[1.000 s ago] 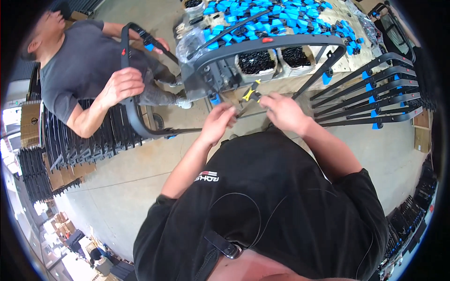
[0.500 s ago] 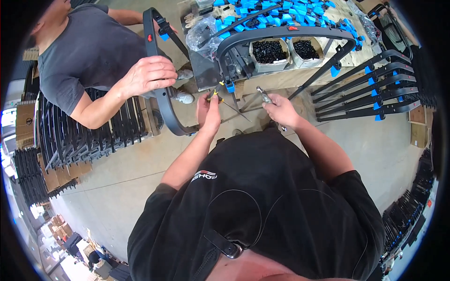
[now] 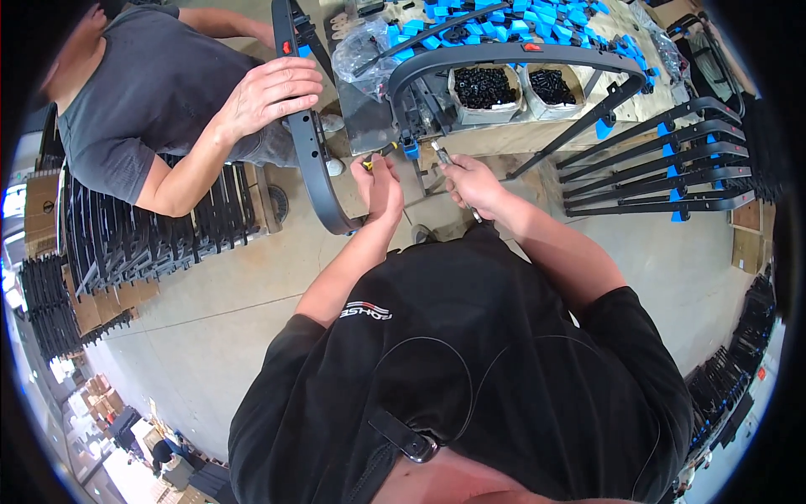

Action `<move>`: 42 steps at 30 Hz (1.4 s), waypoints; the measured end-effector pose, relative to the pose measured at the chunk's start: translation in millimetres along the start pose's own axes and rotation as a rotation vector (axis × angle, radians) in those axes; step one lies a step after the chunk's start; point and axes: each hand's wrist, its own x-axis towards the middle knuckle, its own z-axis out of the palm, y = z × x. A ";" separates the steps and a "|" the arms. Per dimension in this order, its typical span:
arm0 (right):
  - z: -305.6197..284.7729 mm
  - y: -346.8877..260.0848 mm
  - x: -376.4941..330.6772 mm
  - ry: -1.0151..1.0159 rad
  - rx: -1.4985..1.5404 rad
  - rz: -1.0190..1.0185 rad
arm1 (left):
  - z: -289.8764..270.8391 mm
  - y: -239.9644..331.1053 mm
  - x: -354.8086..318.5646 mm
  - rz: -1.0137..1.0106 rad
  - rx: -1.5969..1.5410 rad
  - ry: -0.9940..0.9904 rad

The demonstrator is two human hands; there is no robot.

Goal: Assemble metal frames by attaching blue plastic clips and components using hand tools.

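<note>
My left hand (image 3: 383, 186) is closed around a yellow-and-black handled screwdriver (image 3: 379, 157), just short of the blue cap (image 3: 410, 150) at one end of a black curved tube frame (image 3: 470, 57). Gripped in my right hand (image 3: 472, 185) is a silver, ratchet-like hand tool (image 3: 442, 154); its upper end is close to that same blue-capped end, and whether it touches cannot be made out. The frame arches over the front of the workbench, with a red button (image 3: 531, 48) on top. My fingers hide much of both handles.
At left, a co-worker in a grey T-shirt has a hand (image 3: 269, 94) on another black curved frame (image 3: 315, 172). Blue plastic parts (image 3: 504, 29) and two boxes of small black parts (image 3: 485, 86) lie on the bench (image 3: 504, 134). Stacked frames (image 3: 663, 160) stand right; more black frames (image 3: 168, 244) left.
My right hand has moved left and its tool nears the frame's blue-capped end. The screwdriver in my left hand has turned. The co-worker's hand and frame have shifted slightly.
</note>
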 end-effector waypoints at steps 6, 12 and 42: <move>-12.9 3.7 1.2 -0.022 -0.023 0.045 | 5.3 -9.7 11.4 -0.001 -0.186 0.107; -19.8 0.8 4.4 -0.045 -0.058 0.034 | 14.2 -3.6 12.5 -0.043 -0.087 0.180; 6.0 -3.4 20.2 -0.132 0.020 -0.016 | 23.0 5.7 24.5 0.050 0.563 0.300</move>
